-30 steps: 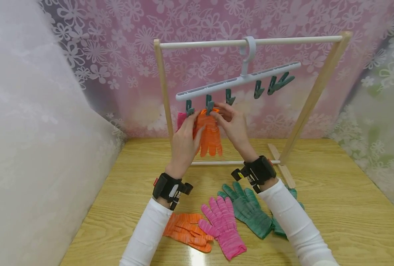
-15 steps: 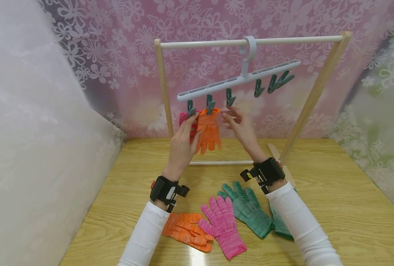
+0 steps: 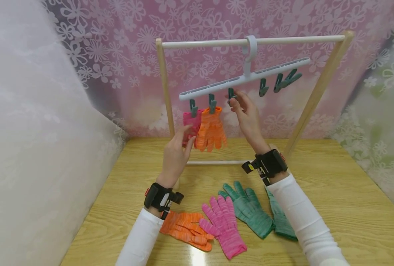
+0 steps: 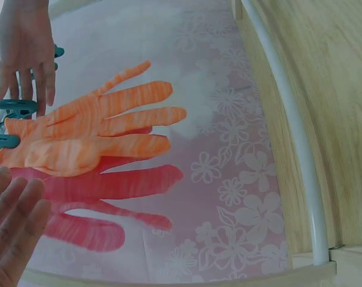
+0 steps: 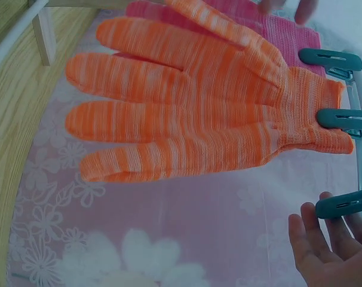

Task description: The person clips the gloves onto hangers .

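An orange knit glove (image 3: 211, 129) hangs by its cuff from a green clip (image 3: 212, 104). Behind and left of it, a pink glove (image 4: 103, 185) hangs from another clip (image 5: 330, 58). My left hand (image 3: 175, 157) is beside the pink glove, its fingers (image 4: 17, 224) loosely extended and holding nothing. The right hand (image 3: 250, 120) is raised to the third clip (image 5: 345, 204), with fingertips and thumb right at it and the fingers mostly straight. No glove hangs from that clip.
A tilted white hanger (image 3: 216, 87) hooks over the rack's top rod (image 3: 293, 40). On the wooden table (image 3: 343, 214) lie an orange glove (image 3: 187, 229), a pink glove (image 3: 223, 227) and green gloves (image 3: 250, 210), one partly under the right sleeve. Further clips (image 3: 262, 88) hang at right.
Both hands have left the orange glove, which now hangs freely from its clip. The right hand moved right and up to the third clip; the left hand drew back down and left.
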`<control>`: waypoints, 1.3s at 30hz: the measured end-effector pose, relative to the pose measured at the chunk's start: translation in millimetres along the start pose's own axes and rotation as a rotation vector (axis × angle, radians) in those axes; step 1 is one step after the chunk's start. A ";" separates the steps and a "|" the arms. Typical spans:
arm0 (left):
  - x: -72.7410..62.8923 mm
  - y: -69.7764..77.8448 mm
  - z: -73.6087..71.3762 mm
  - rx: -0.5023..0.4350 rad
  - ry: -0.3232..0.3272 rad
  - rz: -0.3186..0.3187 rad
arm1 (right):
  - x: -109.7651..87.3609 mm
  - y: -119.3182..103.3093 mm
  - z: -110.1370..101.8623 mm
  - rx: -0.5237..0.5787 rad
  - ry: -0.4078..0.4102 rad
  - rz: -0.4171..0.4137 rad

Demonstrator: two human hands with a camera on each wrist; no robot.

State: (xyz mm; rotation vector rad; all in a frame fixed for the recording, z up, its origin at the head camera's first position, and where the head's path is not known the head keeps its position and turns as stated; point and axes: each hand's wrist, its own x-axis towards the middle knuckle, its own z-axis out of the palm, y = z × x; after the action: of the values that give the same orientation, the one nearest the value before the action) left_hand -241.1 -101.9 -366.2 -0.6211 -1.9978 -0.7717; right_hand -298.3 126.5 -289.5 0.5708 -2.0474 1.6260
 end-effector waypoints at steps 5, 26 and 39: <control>-9.1 5.6 -16.9 0.029 -0.053 -0.033 | 1.6 -0.1 1.7 0.036 0.002 -0.010; -95.7 43.1 -74.8 0.290 -0.316 -0.094 | 1.2 -3.1 10.9 0.130 0.023 -0.076; -152.8 49.0 -75.0 0.298 -0.758 -0.232 | -0.2 -2.3 12.8 0.139 0.029 -0.111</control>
State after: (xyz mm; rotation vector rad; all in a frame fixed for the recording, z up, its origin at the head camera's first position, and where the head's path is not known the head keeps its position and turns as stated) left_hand -92.0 -142.1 -453.0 -0.5545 -2.8518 -0.3671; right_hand -298.1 113.5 -290.3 0.6918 -1.8582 1.7097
